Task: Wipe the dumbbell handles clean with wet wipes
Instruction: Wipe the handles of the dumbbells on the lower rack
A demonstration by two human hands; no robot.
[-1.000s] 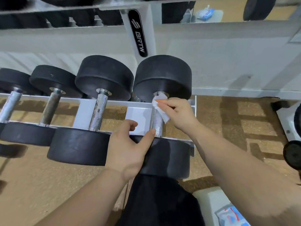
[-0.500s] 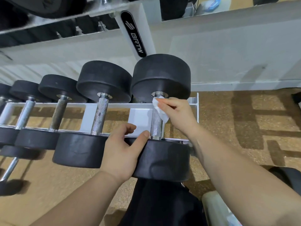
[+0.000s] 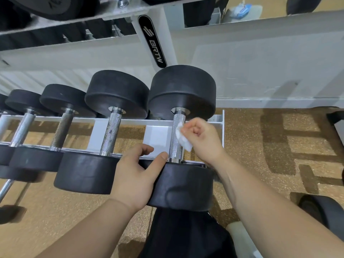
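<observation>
The only marking that reads clearly is "BRTW" in white capitals, with a striped logo above it, on a black oval label (image 3: 152, 41). It is fixed to the white upright post (image 3: 172, 45) of the dumbbell rack, just above the far head of the rightmost dumbbell (image 3: 182, 86). Raised characters on a black weight (image 3: 54, 4) at the upper shelf's left end are too blurred to read.

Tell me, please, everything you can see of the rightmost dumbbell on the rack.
The rightmost dumbbell has two round, matte black heads, rubber by the look, joined by a shiny knurled metal handle. It lies across the white rack at its right end, one head toward the wall, the other toward the person. The left hand grips the near head's top edge. The right hand pinches a white wet wipe against the handle's right side.
</observation>
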